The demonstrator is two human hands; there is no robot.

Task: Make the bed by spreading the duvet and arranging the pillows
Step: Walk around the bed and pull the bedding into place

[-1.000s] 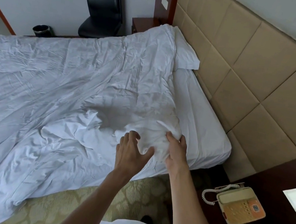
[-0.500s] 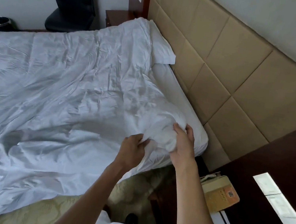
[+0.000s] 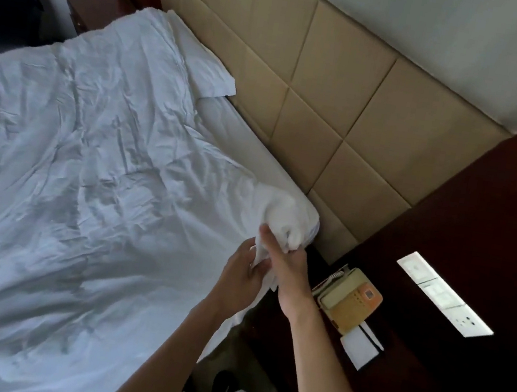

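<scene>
Both hands have closed together on the duvet corner since a second ago, bunching it tighter at the bed's near head-end corner.

From where I stand, the left hand (image 3: 241, 268) grips gathered cloth, and the right hand (image 3: 287, 264) clutches the white wad beside it, the two touching. The duvet (image 3: 93, 171) lies rumpled over the bed toward 9 o'clock; soft, light and floppy, I judge, best taken by its corners and hem. One pillow (image 3: 203, 63) lies at 11 o'clock against the padded headboard (image 3: 314, 103), and a strip of bare mattress (image 3: 245, 140) shows along it. At 3 o'clock a dark tabletop (image 3: 458, 376) carries a telephone (image 3: 347, 298).
</scene>
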